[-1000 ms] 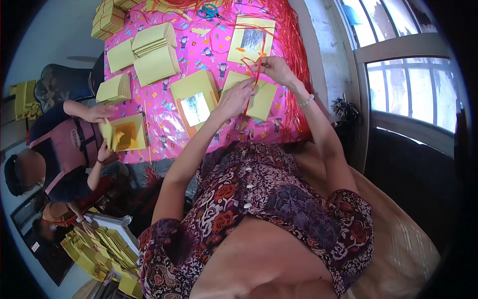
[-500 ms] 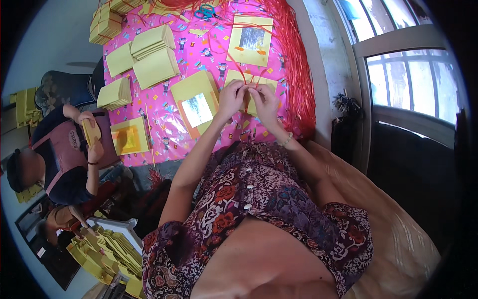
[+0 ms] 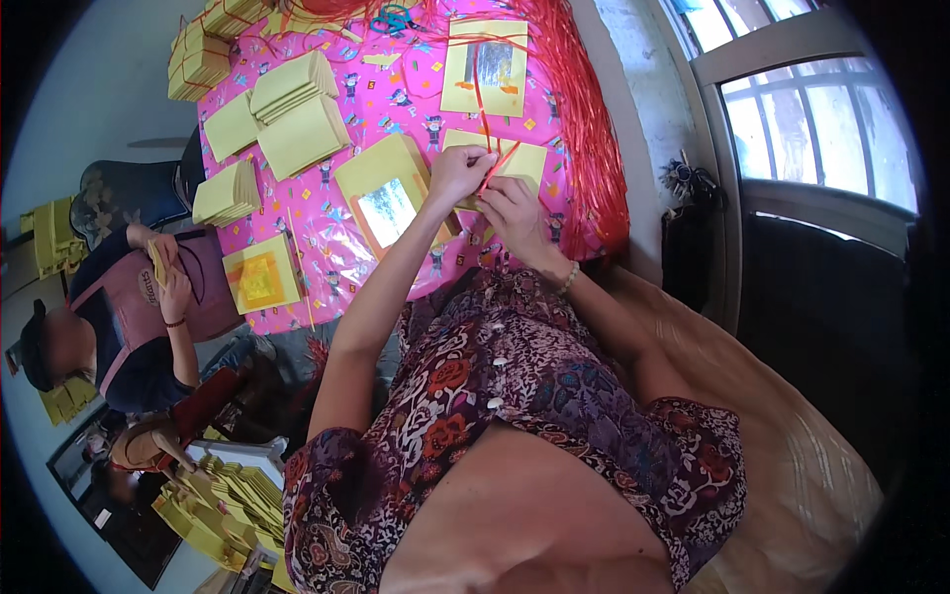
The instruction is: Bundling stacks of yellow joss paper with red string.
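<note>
Both hands meet over a yellow stack of paper (image 3: 528, 164) near the right side of the pink table. My left hand (image 3: 460, 173) pinches a red plastic ribbon (image 3: 485, 119), whose loose ends stick up past the fingertips. Just below and to the right, my right hand (image 3: 516, 212) has its fingers closed on the same ribbon, close to the paper. Part of the stack is hidden under my hands. Beyond it lies a yellow sheet with a silver foil patch (image 3: 500, 64). Left of my forearm rests another foil-patched yellow stack (image 3: 388, 203).
Yellow paper bundles (image 3: 302, 129) cover the left of the pink patterned tablecloth (image 3: 341, 282). Teal scissors (image 3: 393, 18) lie at the far edge. Long red ribbons (image 3: 589, 148) drape along the right side by the wall. A co-worker in a pink apron (image 3: 163, 287) handles yellow paper at the left.
My hands have drawn slightly apart, the right one moving down toward me. The ribbon's loose ends now stand higher. The co-worker's hands and paper have shifted left.
</note>
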